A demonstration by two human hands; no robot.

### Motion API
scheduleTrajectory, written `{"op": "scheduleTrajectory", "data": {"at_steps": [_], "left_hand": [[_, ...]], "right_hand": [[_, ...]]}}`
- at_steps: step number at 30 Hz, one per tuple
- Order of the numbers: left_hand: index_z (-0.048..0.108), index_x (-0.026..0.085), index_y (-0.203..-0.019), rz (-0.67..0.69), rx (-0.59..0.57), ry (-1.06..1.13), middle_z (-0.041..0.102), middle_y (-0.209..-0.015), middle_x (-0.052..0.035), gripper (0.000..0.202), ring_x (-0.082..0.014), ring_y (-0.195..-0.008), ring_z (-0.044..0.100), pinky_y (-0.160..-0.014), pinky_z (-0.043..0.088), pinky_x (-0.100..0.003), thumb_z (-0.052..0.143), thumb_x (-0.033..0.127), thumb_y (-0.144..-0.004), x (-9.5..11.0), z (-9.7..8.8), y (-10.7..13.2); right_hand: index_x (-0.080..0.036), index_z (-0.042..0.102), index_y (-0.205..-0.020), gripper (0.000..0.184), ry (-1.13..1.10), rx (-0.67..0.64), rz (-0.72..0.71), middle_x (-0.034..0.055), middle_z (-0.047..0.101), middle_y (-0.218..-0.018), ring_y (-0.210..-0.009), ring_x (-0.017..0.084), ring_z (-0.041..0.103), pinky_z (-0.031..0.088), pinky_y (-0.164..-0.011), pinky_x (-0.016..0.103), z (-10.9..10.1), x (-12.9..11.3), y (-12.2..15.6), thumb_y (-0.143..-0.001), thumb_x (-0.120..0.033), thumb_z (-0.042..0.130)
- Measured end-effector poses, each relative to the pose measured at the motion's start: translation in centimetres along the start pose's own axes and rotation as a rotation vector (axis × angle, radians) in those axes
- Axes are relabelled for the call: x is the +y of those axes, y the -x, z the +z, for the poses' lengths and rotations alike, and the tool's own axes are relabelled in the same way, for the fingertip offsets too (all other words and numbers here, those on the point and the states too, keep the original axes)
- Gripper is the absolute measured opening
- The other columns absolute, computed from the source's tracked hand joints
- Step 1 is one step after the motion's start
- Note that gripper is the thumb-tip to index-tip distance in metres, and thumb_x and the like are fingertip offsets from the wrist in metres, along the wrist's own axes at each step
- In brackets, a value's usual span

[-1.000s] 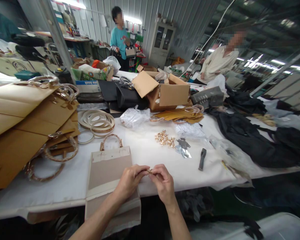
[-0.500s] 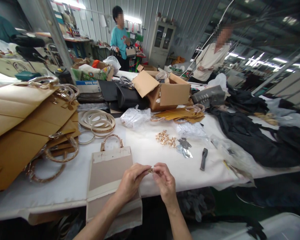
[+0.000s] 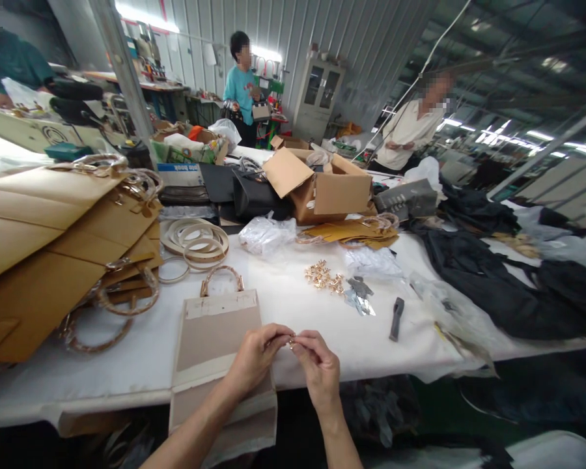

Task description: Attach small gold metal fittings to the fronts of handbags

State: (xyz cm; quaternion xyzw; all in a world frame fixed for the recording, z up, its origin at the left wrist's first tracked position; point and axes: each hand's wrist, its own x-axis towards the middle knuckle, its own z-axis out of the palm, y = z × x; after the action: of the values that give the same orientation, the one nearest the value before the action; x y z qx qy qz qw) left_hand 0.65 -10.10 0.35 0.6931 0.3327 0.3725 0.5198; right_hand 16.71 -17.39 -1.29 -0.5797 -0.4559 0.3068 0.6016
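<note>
Between the fingertips of my left hand [image 3: 257, 355] and my right hand [image 3: 317, 365] is a small gold metal fitting [image 3: 291, 343], its exact shape too small to make out. Both hands are closed in a pinch on it, above the table's front edge. Under my left forearm lies a beige bag panel [image 3: 219, 332] with a round handle [image 3: 223, 280] at its top; its lower part hangs over the edge. Beyond my hands sits a pile of gold metal fittings [image 3: 323, 276]. Thin grey metal plates [image 3: 359, 296] lie beside that pile, and a dark grey tool [image 3: 396, 319] is to their right.
Stacked tan bag pieces [image 3: 68, 260] with round handles fill the left side. Rolled beige strips [image 3: 195, 238], plastic bags [image 3: 267, 232] and an open cardboard box [image 3: 342, 192] stand farther back. Black fabric [image 3: 493, 280] covers the right. Other people stand or work beyond the table.
My right hand has moved slightly left and its fingertips have come closer to my left hand's. The gold fitting has turned between them. The whole view has shifted a little.
</note>
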Motion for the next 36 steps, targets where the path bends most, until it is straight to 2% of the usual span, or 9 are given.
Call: {"op": "scheduleTrajectory", "data": {"at_steps": [4,7,10,14,16,21,26,32,36], "left_hand": [[0.076,0.026,-0.119,0.036,-0.083,0.037,0.079,-0.113,-0.0027,0.025,-0.0181,-0.104,0.072,-0.094,0.052,-0.027,0.059,0.036,-0.103,1.1,-0.8,0.0],[0.069,0.029,-0.134,0.048,-0.143,0.072,0.077,-0.119,-0.0043,0.035,-0.0190,-0.107,0.070,-0.097,0.052,-0.029,0.063,0.039,-0.101,1.0,-1.0,0.1],[0.069,0.028,-0.135,0.051,-0.157,0.076,0.077,-0.116,-0.0052,0.038,-0.0195,-0.104,0.071,-0.097,0.053,-0.030,0.067,0.039,-0.099,0.4,-0.8,0.1],[0.070,0.025,-0.132,0.068,-0.197,0.013,0.078,-0.111,-0.0063,0.035,-0.0202,-0.103,0.071,-0.096,0.053,-0.031,0.061,0.040,-0.102,-0.1,-0.5,0.0],[0.068,0.025,-0.135,0.068,-0.198,-0.009,0.078,-0.114,-0.0066,0.036,-0.0205,-0.105,0.071,-0.097,0.053,-0.032,0.057,0.041,-0.104,-0.2,-0.4,0.1],[0.065,0.026,-0.135,0.020,-0.162,-0.047,0.074,-0.128,-0.0064,0.036,-0.0217,-0.116,0.069,-0.104,0.051,-0.033,0.053,0.043,-0.105,-0.3,-0.3,0.2],[0.068,0.027,-0.124,0.040,-0.140,-0.079,0.077,-0.115,-0.0027,0.028,-0.0179,-0.107,0.071,-0.096,0.053,-0.027,0.052,0.041,-0.106,-0.2,0.0,0.0],[0.069,0.024,-0.129,0.111,-0.105,-0.183,0.077,-0.114,-0.0077,0.034,-0.0202,-0.104,0.073,-0.094,0.055,-0.031,0.050,0.040,-0.107,-1.2,0.5,-0.1],[0.069,0.026,-0.129,0.099,-0.158,-0.195,0.078,-0.114,-0.0057,0.032,-0.0192,-0.103,0.074,-0.093,0.055,-0.029,0.049,0.040,-0.107,-1.2,0.5,0.0]], "right_hand": [[-0.021,0.076,-0.088,0.023,-0.093,0.200,0.104,0.0059,0.072,-0.100,-0.093,0.021,0.069,0.060,-0.084,0.031,2.4,0.0,1.4,-0.084,-0.043,0.082],[-0.021,0.077,-0.101,0.029,-0.210,0.242,0.191,0.0103,0.073,-0.117,-0.110,0.026,0.069,0.060,-0.095,0.038,3.7,-0.1,2.6,-0.090,-0.048,0.073],[-0.021,0.076,-0.109,0.033,-0.282,0.193,0.227,0.0122,0.072,-0.126,-0.120,0.029,0.067,0.060,-0.099,0.041,3.6,-0.3,3.2,-0.095,-0.049,0.067],[-0.020,0.074,-0.108,0.032,-0.154,0.203,0.216,0.0088,0.075,-0.105,-0.089,0.022,0.072,0.063,-0.081,0.034,1.9,-1.2,2.4,-0.090,-0.047,0.073],[-0.021,0.074,-0.103,0.027,-0.087,0.131,0.161,0.0056,0.073,-0.096,-0.080,0.019,0.070,0.062,-0.075,0.032,1.1,-1.5,1.7,-0.090,-0.045,0.075],[-0.025,0.075,-0.099,0.014,0.032,-0.031,0.008,0.0042,0.069,-0.096,-0.089,0.020,0.068,0.057,-0.078,0.030,-0.2,-1.0,0.2,-0.092,-0.036,0.075],[-0.026,0.074,-0.100,0.010,0.050,-0.113,-0.011,0.0035,0.067,-0.098,-0.090,0.018,0.066,0.054,-0.075,0.027,-0.8,-0.7,-0.5,-0.093,-0.033,0.075],[-0.025,0.073,-0.095,0.007,0.035,-0.099,0.007,0.0016,0.065,-0.093,-0.089,0.017,0.065,0.053,-0.080,0.027,-1.1,-0.5,-0.6,-0.093,-0.031,0.074],[-0.024,0.072,-0.093,0.005,0.028,-0.087,-0.022,0.0020,0.064,-0.094,-0.089,0.018,0.064,0.053,-0.079,0.028,-1.2,-0.4,-0.2,-0.093,-0.029,0.075]]}}
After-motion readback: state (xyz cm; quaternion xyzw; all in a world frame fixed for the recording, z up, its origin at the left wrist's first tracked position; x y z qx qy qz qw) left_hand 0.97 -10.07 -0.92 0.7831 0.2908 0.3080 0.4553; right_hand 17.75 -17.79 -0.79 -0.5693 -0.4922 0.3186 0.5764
